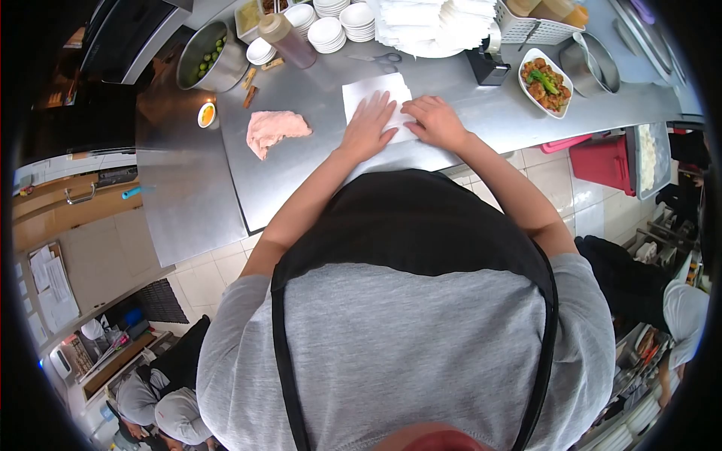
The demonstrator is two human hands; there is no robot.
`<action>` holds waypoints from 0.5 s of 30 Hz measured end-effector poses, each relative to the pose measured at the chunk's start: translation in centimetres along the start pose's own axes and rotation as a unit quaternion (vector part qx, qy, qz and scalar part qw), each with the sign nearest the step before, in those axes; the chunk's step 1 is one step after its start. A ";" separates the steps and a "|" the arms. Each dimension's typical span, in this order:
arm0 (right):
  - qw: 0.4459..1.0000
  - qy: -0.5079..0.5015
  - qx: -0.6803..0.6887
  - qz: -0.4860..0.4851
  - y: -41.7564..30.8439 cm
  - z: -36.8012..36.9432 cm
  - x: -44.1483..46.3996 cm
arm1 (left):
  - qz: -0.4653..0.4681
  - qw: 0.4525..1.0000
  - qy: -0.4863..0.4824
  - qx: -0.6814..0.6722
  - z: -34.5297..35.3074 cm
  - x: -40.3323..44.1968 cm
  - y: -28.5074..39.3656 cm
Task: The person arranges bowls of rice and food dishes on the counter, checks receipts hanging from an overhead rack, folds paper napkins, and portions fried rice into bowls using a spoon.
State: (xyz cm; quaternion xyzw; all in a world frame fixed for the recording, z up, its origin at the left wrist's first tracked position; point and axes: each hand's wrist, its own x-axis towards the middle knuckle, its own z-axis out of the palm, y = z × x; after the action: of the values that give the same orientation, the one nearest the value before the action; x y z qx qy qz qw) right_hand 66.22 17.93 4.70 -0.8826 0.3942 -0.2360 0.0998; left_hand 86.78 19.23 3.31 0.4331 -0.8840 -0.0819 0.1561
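A white sheet of paper or napkin [361, 94] lies on the steel counter in front of me. Flat on its middle rests my left hand [368, 125], palm down with the fingers stretched and somewhat spread. My right hand [438, 122] is at the sheet's right edge, its fingers slightly bent and pointing left, the thumb apart from them. The fingertips touch the paper; part of the sheet is hidden under both hands. Left of them, a crumpled pink cloth [272, 131] lies on the counter.
Behind the paper are scissors [380, 58], stacked white dishes [327, 34], a sauce bottle [288, 41] and a napkin pile [421, 26]. A bowl of food [545, 83] stands right, a pot of green produce [213, 60] left. Co-workers are at both lower edges.
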 end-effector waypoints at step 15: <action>1.000 -0.012 -0.013 -0.022 0.8 0.8 1.1 | -0.051 0.997 -0.013 -0.047 -0.2 0.1 -0.3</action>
State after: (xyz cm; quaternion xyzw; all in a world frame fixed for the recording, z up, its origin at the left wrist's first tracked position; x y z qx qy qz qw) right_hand 66.71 16.56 4.11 -0.8949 0.3769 -0.2219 0.0879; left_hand 87.04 18.95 3.43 0.4691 -0.8576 -0.1369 0.1608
